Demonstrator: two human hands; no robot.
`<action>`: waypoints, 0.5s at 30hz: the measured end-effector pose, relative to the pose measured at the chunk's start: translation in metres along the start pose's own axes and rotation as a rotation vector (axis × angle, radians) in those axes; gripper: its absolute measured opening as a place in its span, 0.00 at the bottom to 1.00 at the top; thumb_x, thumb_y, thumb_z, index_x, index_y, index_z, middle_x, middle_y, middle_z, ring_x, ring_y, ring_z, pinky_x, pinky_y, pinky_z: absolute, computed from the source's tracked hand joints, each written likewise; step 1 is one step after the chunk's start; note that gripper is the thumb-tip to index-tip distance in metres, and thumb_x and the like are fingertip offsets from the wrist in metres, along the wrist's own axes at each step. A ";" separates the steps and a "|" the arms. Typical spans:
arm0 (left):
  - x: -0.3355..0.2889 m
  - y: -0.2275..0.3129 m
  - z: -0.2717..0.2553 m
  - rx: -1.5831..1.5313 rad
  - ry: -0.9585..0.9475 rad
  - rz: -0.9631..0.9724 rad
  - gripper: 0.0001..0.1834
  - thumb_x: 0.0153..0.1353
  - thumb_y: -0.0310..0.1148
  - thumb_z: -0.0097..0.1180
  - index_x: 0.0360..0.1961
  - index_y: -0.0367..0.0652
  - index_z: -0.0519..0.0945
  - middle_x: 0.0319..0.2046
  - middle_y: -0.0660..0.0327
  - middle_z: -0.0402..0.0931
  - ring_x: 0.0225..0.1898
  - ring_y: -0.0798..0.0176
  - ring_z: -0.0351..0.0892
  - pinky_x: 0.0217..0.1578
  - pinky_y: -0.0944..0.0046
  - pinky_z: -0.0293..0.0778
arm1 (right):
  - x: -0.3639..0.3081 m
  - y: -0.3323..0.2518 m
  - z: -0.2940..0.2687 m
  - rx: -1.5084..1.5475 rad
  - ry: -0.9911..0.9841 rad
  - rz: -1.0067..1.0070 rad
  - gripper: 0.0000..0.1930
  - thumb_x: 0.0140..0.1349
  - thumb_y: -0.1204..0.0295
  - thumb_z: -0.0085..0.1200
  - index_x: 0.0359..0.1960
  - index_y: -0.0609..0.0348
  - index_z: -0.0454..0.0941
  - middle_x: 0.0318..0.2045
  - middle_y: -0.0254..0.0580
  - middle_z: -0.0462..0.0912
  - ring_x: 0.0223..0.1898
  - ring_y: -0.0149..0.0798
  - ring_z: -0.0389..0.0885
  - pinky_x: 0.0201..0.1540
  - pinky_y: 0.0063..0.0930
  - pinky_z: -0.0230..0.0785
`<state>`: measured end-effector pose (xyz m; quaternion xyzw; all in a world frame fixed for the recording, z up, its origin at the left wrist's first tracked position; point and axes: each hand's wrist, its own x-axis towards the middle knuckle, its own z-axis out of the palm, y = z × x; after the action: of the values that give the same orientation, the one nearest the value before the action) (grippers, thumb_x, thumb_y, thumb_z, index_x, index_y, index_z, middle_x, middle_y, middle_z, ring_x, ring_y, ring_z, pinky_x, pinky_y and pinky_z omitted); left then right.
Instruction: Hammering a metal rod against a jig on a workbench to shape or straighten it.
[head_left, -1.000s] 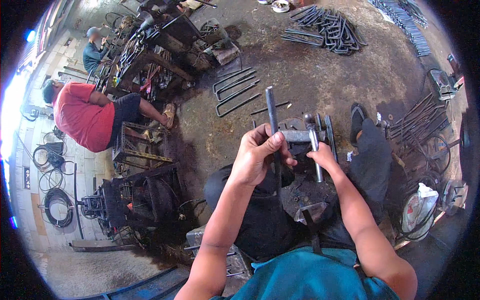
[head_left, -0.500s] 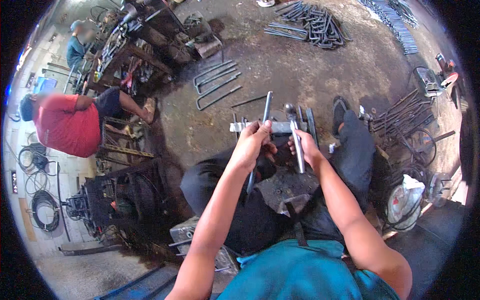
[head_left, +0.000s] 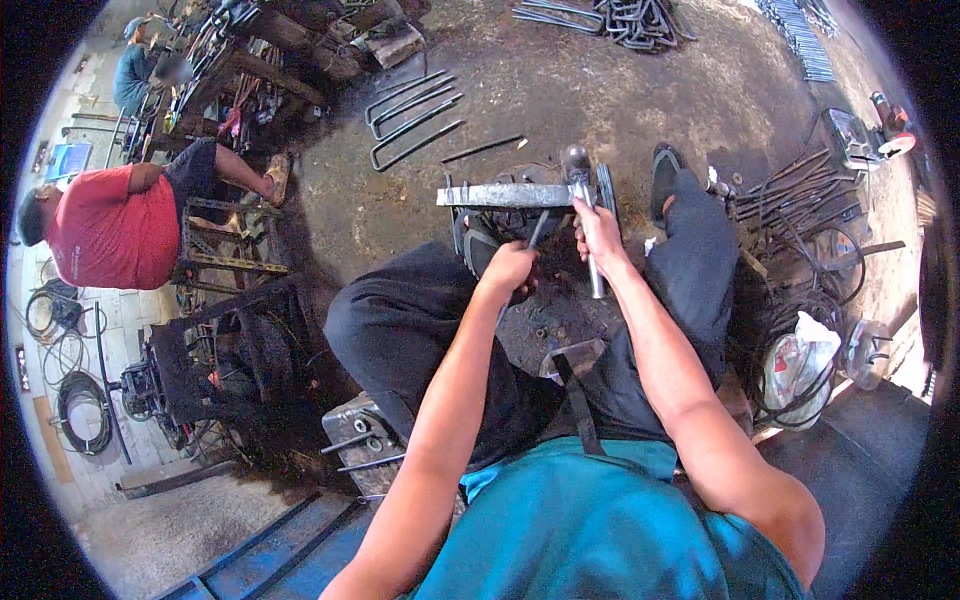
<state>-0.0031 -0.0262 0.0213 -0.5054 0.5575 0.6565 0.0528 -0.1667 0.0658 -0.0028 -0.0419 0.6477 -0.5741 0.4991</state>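
My left hand (head_left: pixel 510 270) is closed around a slim grey metal rod (head_left: pixel 540 228). The rod's upper end stops close to the near edge of a pale, flat metal bar (head_left: pixel 490 195); I cannot tell whether they touch. In my right hand (head_left: pixel 597 238) is a hammer (head_left: pixel 597 283), gripped by its metal handle. Its rounded dark head (head_left: pixel 575 158) is at the bar's right end, seen overlapping it. The bar lies crosswise in front of my knees, with thin rods standing beside it.
U-shaped bent rods (head_left: pixel 415 115) lie on the floor ahead, with a bigger pile (head_left: pixel 640 22) beyond. Loose rods (head_left: pixel 800 200) and a white sack (head_left: pixel 800 365) are at the right. A person in red (head_left: pixel 115 225) sits at the left; another (head_left: pixel 133 75) is behind.
My left hand has brought the rod down toward me, so its top no longer rises past the bar. The hammer stays in my right hand. The whole view has shifted.
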 end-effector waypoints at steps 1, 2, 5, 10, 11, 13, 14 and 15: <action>-0.007 0.014 0.005 -0.003 0.033 0.072 0.10 0.63 0.32 0.48 0.32 0.35 0.75 0.20 0.58 0.73 0.14 0.62 0.72 0.15 0.62 0.67 | -0.005 -0.001 -0.005 -0.001 0.009 0.008 0.24 0.64 0.47 0.50 0.24 0.55 0.67 0.14 0.29 0.66 0.09 0.26 0.64 0.11 0.24 0.55; -0.007 0.020 0.001 0.042 0.040 0.085 0.15 0.67 0.36 0.48 0.47 0.36 0.75 0.27 0.60 0.76 0.19 0.67 0.74 0.16 0.65 0.66 | -0.012 -0.007 -0.006 0.028 -0.024 -0.023 0.25 0.64 0.45 0.49 0.24 0.56 0.67 0.13 0.28 0.65 0.09 0.26 0.63 0.11 0.23 0.55; -0.003 0.029 0.007 -0.057 0.080 0.295 0.18 0.70 0.40 0.47 0.52 0.37 0.72 0.30 0.62 0.76 0.28 0.69 0.73 0.24 0.64 0.68 | -0.028 -0.018 -0.014 0.052 -0.058 -0.037 0.29 0.64 0.40 0.46 0.24 0.56 0.67 0.12 0.28 0.65 0.07 0.25 0.62 0.09 0.22 0.54; 0.051 -0.042 0.023 0.203 0.212 0.254 0.22 0.70 0.47 0.44 0.34 0.39 0.79 0.23 0.56 0.74 0.30 0.60 0.76 0.34 0.60 0.70 | -0.027 -0.012 -0.014 -0.147 -0.025 -0.054 0.29 0.65 0.41 0.46 0.21 0.55 0.67 0.11 0.28 0.65 0.07 0.26 0.63 0.09 0.23 0.54; 0.054 -0.044 0.030 0.193 0.207 0.249 0.22 0.70 0.47 0.44 0.34 0.39 0.79 0.23 0.56 0.74 0.30 0.60 0.76 0.34 0.60 0.70 | -0.027 -0.010 -0.013 -0.202 -0.026 -0.080 0.29 0.65 0.41 0.46 0.21 0.55 0.67 0.11 0.28 0.65 0.07 0.26 0.63 0.09 0.23 0.55; 0.052 -0.044 0.043 -0.004 0.229 0.213 0.24 0.70 0.48 0.43 0.28 0.37 0.76 0.23 0.54 0.76 0.29 0.55 0.76 0.35 0.56 0.71 | -0.026 -0.011 -0.012 -0.234 -0.022 -0.050 0.29 0.65 0.42 0.46 0.20 0.55 0.67 0.11 0.28 0.65 0.08 0.26 0.63 0.09 0.23 0.55; 0.050 -0.050 0.048 -0.018 0.227 0.203 0.24 0.70 0.48 0.43 0.28 0.37 0.76 0.23 0.54 0.76 0.29 0.55 0.76 0.35 0.56 0.71 | -0.028 -0.012 -0.012 -0.225 -0.031 -0.073 0.29 0.65 0.42 0.47 0.20 0.55 0.67 0.11 0.29 0.65 0.08 0.26 0.63 0.09 0.23 0.55; 0.045 -0.054 0.053 0.001 0.233 0.210 0.24 0.70 0.48 0.43 0.28 0.37 0.76 0.23 0.52 0.76 0.29 0.53 0.76 0.34 0.55 0.71 | -0.029 -0.012 -0.012 -0.218 -0.042 -0.098 0.29 0.64 0.41 0.47 0.21 0.55 0.67 0.11 0.29 0.65 0.08 0.26 0.64 0.10 0.23 0.55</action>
<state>-0.0226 0.0131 -0.0553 -0.5171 0.6100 0.5950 -0.0807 -0.1665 0.0886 0.0223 -0.1394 0.6927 -0.5229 0.4767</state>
